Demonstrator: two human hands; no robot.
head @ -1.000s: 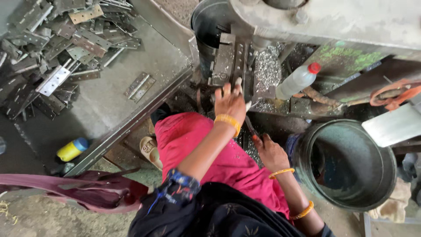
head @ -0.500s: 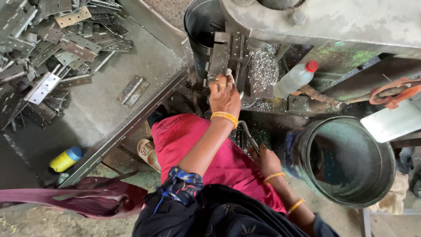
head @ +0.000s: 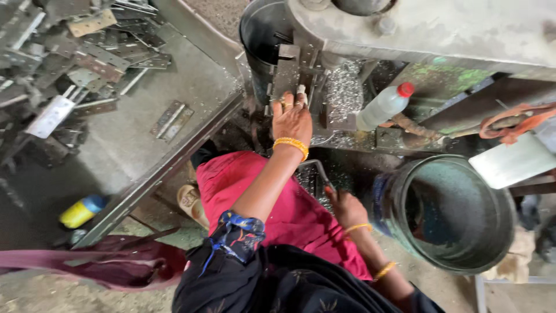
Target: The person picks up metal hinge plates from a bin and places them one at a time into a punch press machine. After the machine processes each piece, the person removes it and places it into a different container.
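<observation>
My left hand (head: 292, 119) reaches forward to the grey press machine (head: 405, 29). Its fingertips hold a small metal plate (head: 300, 91) against the upright die block (head: 285, 75). A yellow bangle sits on that wrist. My right hand (head: 346, 207) is low beside my red-clothed lap (head: 278, 203), fingers curled on the rim of a dark tray (head: 310, 177) that holds small metal pieces. What lies in the tray under the hand is hidden.
A metal table (head: 191, 81) at left carries a heap of flat hinge plates (head: 63, 64) and two loose plates (head: 171, 119). A plastic bottle with a red cap (head: 382, 107) lies by the machine among shavings. A large green drum (head: 457, 211) stands at right. A yellow-blue can (head: 84, 210) sits under the table.
My left hand has moved forward from the machine's base up to the die block with the plate. My right hand has stayed by the tray.
</observation>
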